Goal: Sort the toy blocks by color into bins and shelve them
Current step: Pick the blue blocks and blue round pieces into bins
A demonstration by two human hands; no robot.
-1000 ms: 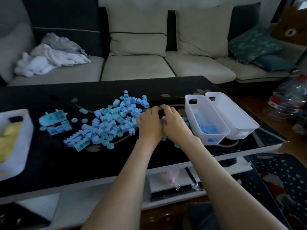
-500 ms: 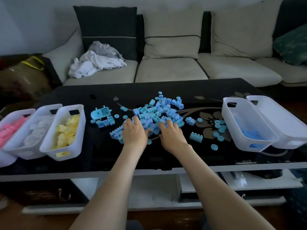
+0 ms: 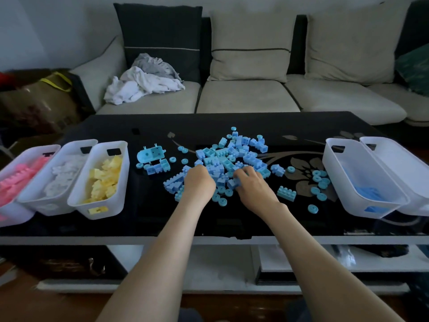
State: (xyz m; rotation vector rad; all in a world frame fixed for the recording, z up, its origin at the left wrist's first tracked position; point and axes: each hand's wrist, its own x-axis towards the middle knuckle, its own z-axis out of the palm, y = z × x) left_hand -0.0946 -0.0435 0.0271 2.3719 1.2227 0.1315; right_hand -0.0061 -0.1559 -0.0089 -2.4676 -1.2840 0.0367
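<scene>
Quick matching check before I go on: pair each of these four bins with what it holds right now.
Bins:
1. leftmost bin
2. second bin from left
3. third bin from left
4. bin left of the rightmost one

Contents:
A. yellow blocks
B. blue blocks
C. pink blocks
D. white blocks

Pairs: 1-C, 2-D, 3-A, 4-B
</scene>
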